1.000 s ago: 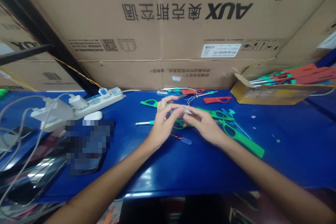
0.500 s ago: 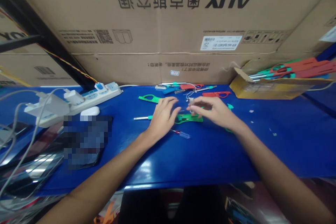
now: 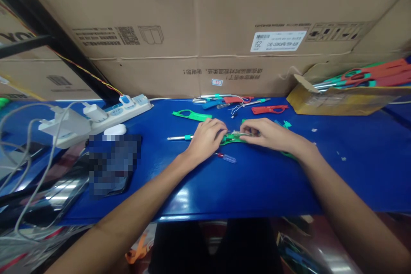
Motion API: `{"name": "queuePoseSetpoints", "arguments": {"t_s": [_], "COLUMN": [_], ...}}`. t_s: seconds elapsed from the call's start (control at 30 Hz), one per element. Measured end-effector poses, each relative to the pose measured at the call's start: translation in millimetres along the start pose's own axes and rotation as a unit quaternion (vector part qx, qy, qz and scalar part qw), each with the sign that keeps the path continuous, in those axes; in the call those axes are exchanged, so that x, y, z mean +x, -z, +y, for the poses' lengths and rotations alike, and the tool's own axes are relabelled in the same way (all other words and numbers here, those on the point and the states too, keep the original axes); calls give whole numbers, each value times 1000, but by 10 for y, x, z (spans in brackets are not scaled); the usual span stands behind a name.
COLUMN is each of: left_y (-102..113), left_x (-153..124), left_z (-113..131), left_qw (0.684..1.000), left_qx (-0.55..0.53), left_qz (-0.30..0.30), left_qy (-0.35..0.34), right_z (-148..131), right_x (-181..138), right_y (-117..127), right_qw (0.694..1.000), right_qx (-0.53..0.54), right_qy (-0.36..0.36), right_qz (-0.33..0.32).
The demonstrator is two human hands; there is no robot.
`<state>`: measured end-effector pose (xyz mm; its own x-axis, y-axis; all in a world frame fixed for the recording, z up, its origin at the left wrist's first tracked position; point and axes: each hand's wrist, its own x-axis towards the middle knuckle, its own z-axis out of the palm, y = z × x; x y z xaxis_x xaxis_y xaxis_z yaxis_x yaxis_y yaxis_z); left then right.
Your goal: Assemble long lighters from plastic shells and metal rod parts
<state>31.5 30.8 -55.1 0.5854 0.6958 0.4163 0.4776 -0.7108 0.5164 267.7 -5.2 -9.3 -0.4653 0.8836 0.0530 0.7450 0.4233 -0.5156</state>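
In the head view, an opened green long-nose lighter (image 3: 236,138) lies on the blue table, its metal tube (image 3: 176,138) sticking out to the left. My left hand (image 3: 208,137) is closed over the tube end of the casing, thumb and fingertips at the inner parts. My right hand (image 3: 268,134) pinches a small clear piece (image 3: 241,133), which looks like a fuel tank, lying along the casing. A loose green shell half (image 3: 192,115) is beyond my left hand. A screwdriver (image 3: 227,158) with a clear handle lies just in front of the lighter.
Red and blue lighter parts (image 3: 224,102) and a red shell (image 3: 269,109) lie at the back. A yellow carton (image 3: 337,105) of lighters stands at right. On the left are a power strip (image 3: 118,113), a white case (image 3: 115,129) and a phone (image 3: 125,167). A large cardboard box (image 3: 199,21) backs the table.
My right hand has lowered the clear piece from upright above the casing to lying along it. My left hand has closed in on the lighter. The view has tilted down slightly.
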Motion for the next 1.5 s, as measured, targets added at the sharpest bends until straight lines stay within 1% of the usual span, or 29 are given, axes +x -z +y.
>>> {"name": "queuePoseSetpoints", "arguments": {"t_s": [0.27, 0.67, 0.9, 1.1, 1.27, 1.5], "left_y": [-11, -11, -12, -6, -9, -15], "left_x": [-18, -26, -21, -19, -16, -26], "left_z": [4, 3, 4, 10, 2, -4], "left_qw": [1000, 1000, 1000, 1000, 1000, 1000], "left_qx": [-25, -19, -17, -13, -13, -14], "left_qz": [2, -6, -6, -10, -10, -19], "left_qy": [-14, -15, -21, -19, -10, -3], "right_z": [-17, -3, -32, -22, -25, -29], "right_x": [28, 10, -1, -1, 6, 8], "right_y": [-15, -27, -18, -7, -13, -31], "right_qw": [1000, 1000, 999, 997, 996, 995], "right_qx": [14, 1, -36, -75, -88, -96], "right_qy": [-5, -2, -7, 8, 15, 13], "right_qz": [-3, -8, -13, -15, -3, -5]}}
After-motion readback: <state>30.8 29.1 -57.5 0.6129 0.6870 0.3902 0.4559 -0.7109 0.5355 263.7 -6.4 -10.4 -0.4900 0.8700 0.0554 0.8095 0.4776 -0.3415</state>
